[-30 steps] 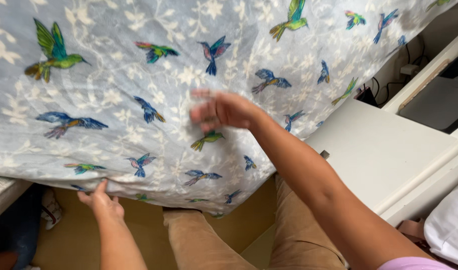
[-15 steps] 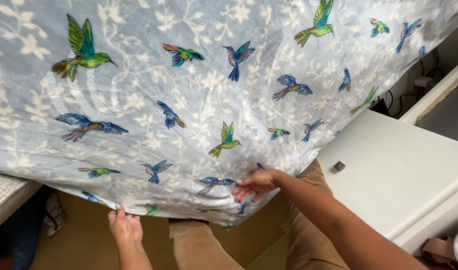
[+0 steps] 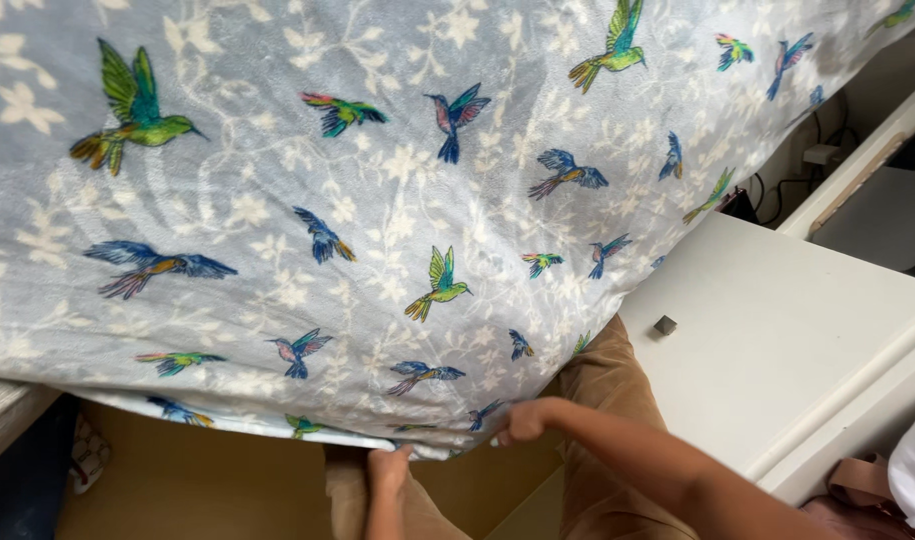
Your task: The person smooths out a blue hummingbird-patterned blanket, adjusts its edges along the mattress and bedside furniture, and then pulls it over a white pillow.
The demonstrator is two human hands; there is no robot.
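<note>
Fleecy pale-blue blanket (image 3: 377, 200) printed with hummingbirds covers the bed, its edge hanging over the side. Left hand (image 3: 389, 468) and right hand (image 3: 525, 420) both have their fingers clamped on that lower edge, beside a white table (image 3: 777, 350).

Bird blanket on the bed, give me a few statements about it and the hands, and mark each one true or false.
1. The blanket is pale blue-grey with white flowers and coloured hummingbirds. True.
2. Both hands are at the blanket's lower edge. True: the left hand and the right hand have their fingers at the hem.
3. The right hand lies flat on top of the blanket, near its middle. False: it is down at the hem.
4. A white cabinet stands to the right of the bed. True.
5. The cabinet top carries a red mug. False: only a small dark block sits on it.
</note>
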